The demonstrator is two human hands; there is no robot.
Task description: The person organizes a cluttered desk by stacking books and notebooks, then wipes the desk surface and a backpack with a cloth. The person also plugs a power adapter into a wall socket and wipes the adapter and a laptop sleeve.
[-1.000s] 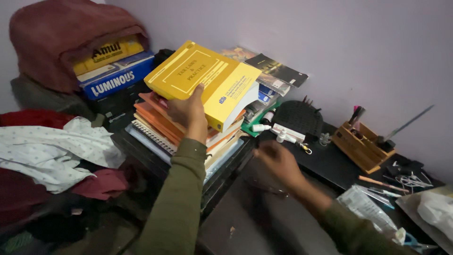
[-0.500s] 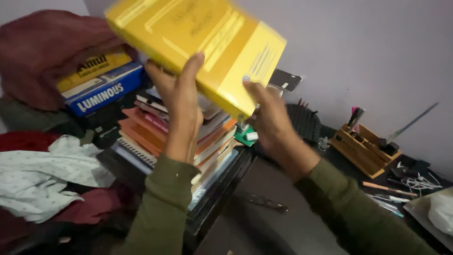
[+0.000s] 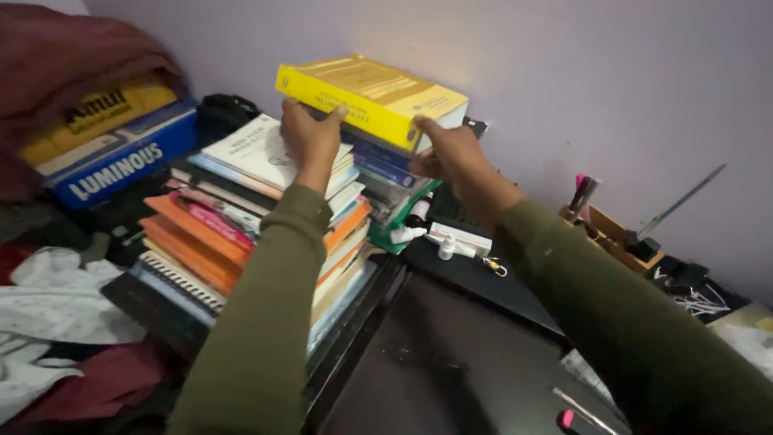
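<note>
1. Your left hand (image 3: 310, 133) is stretched forward from a green sleeve, fingers curled over the near-left edge of the thick yellow book (image 3: 370, 97), thumb beneath it, clamped on that edge.
2. Your right hand (image 3: 447, 153) reaches in from the right, wrist bent slightly, fingertips pressed against the book's near-right corner; it grips the book from that side, so both hands are closed on the same volume, set apart by its width.
3. The yellow book lies flat and almost level, spine toward you, on top of the rear stack of books (image 3: 386, 173) that stands against the purple wall (image 3: 564, 72) at the back edge of the dark desk (image 3: 451, 354).
4. Just left of that stack, a second pile of books (image 3: 233, 217) leans toward you, its top cover white, with orange covers and a spiral-bound pad lower down.
5. Small white bottles (image 3: 444, 246) lie on the desk just beside the rear stack's right foot, below your right wrist.
6. A wooden pen holder (image 3: 612, 234) sits near the wall further right, well apart from your hands.
7. A blue box (image 3: 121, 165) and a yellow box (image 3: 93, 113) sit at the far left.
</note>
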